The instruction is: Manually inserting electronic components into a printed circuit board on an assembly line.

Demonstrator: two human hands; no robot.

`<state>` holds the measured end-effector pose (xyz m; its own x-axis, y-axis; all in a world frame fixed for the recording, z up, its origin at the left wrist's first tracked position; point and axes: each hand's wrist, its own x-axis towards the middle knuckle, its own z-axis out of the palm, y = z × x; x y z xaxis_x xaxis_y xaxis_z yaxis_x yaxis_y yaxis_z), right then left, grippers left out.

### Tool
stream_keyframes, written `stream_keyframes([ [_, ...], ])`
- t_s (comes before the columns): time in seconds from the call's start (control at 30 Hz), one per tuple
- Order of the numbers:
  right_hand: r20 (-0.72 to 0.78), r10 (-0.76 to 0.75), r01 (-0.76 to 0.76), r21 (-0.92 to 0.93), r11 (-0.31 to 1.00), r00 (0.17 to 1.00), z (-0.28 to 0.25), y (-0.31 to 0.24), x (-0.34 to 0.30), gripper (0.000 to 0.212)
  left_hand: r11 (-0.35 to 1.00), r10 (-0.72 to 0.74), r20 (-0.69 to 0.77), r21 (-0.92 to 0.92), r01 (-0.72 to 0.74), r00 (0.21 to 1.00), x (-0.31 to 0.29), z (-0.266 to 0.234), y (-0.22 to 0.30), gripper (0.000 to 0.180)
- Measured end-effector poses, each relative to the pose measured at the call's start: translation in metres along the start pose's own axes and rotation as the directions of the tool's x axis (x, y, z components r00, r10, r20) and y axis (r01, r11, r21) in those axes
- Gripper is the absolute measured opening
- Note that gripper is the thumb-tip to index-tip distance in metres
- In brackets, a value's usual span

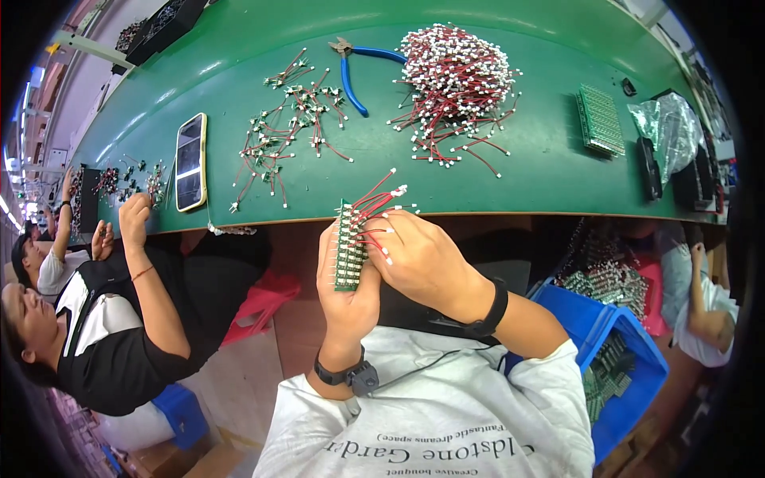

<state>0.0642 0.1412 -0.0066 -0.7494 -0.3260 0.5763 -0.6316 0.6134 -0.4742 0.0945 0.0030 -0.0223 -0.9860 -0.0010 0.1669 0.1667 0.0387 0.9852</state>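
In front of my chest, just off the near edge of the bench, my left hand is closed round a narrow green circuit board strip held upright. Thin pins stick out along the strip's left side. My right hand is closed against the strip's right side, its fingers round a bunch of red wire leads with white connectors. Several leads fan out above and between the fingers. My right fingertips are partly hidden behind the leads and the strip.
On the green bench lie a large pile of red wire leads, small boards with wires, blue-handled cutters, a phone and stacked green panels. A blue bin stands low at right; a co-worker sits at left.
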Motion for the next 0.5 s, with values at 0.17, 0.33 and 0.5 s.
stream_keyframes([
  [0.17, 0.072, 0.123, -0.118, -0.066, 0.991, 0.990, 0.004, -0.004, -0.014, 0.015, 0.994, -0.086, -0.006, -0.068, 0.086, 0.996, -0.006, -0.003, 0.000, 0.054],
  [0.33, 0.004, 0.094, -0.094, 0.094, 0.991, 0.996, 0.008, -0.002, -0.012, 0.022, 0.993, -0.093, -0.034, -0.079, 0.090, 0.995, -0.010, -0.004, 0.000, 0.053],
  [0.5, 0.077, 0.147, -0.155, 0.113, 0.981, 0.986, 0.003, -0.003, -0.010, 0.021, 0.997, -0.063, -0.028, -0.036, 0.062, 0.998, -0.009, -0.004, -0.001, 0.056],
])
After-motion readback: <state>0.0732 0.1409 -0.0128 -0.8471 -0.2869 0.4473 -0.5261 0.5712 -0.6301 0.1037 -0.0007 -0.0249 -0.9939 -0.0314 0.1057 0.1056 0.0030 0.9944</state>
